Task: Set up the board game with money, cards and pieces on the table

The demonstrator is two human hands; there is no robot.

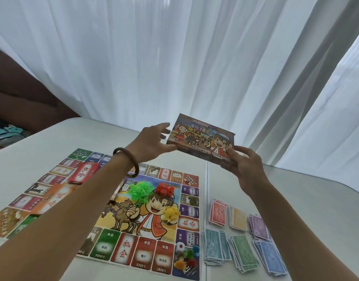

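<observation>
One game board (pixel 146 216), one box (pixel 201 141), six money stacks (pixel 240 252), two card decks (pixel 86 172), one die (pixel 180 248)

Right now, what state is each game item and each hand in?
Game box: closed, held above the table.
Left hand: on the box's left edge.
Right hand: gripping its right corner.
Game board: unfolded flat.
Money stacks: sorted by colour.
Die: one-dot face up.
</observation>
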